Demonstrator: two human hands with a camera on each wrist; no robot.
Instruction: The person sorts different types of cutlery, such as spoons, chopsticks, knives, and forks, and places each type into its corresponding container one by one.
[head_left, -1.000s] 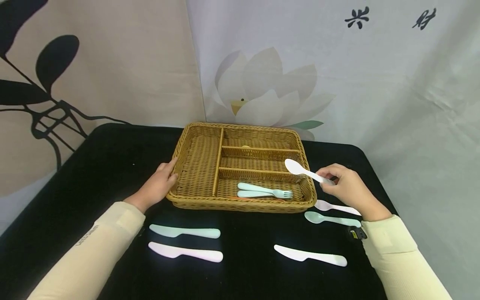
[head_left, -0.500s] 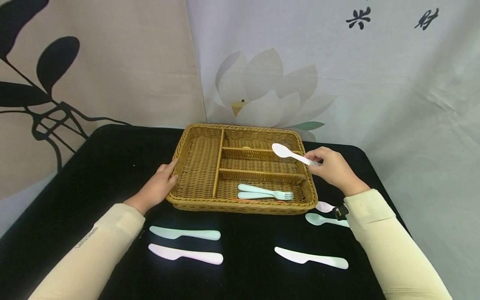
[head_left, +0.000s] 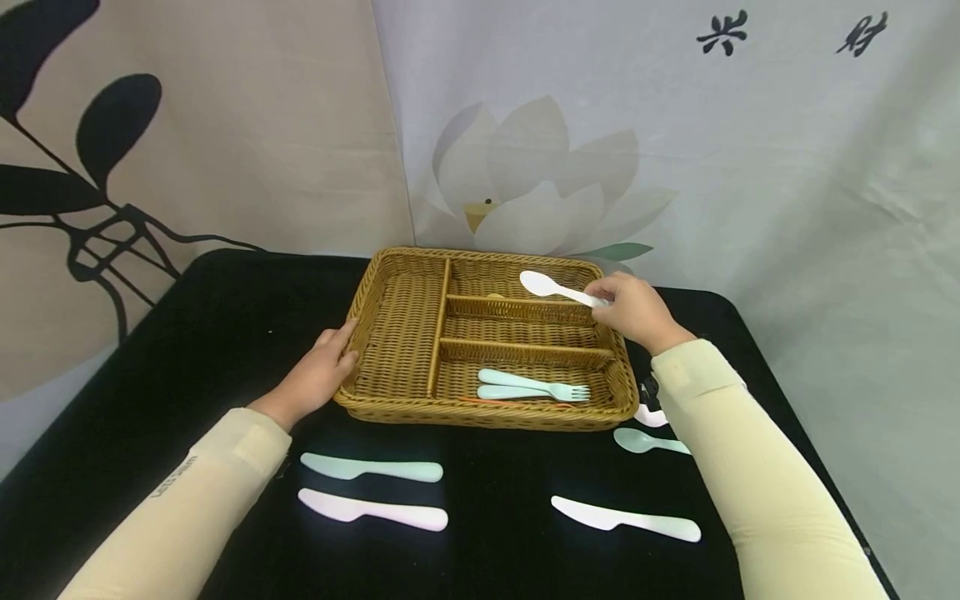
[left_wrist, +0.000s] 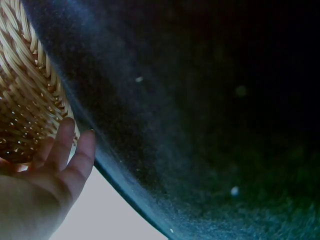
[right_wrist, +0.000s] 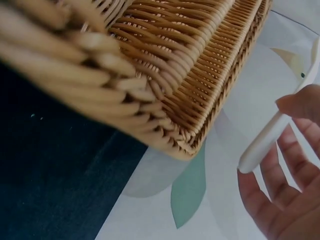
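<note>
Pinching white spoon (head_left: 562,292): right hand (head_left: 633,310), thumb and fingers clamped on handle, over basket (head_left: 420,410), back right. Left hand (head_left: 318,371) touching basket's left side, fingers fairly straight. Mint fork (head_left: 561,390) in front compartment. Mint knife (head_left: 371,468), pink knife (head_left: 372,507) near basket's front.

Basket (head_left: 487,414): one, tan wicker, upright, four compartments; left hand (head_left: 318,375) touching its left side. Spoon (head_left: 546,287): one, white, handle pinched by right hand (head_left: 633,310), bowl pointing left, raised over basket's right rear.
</note>
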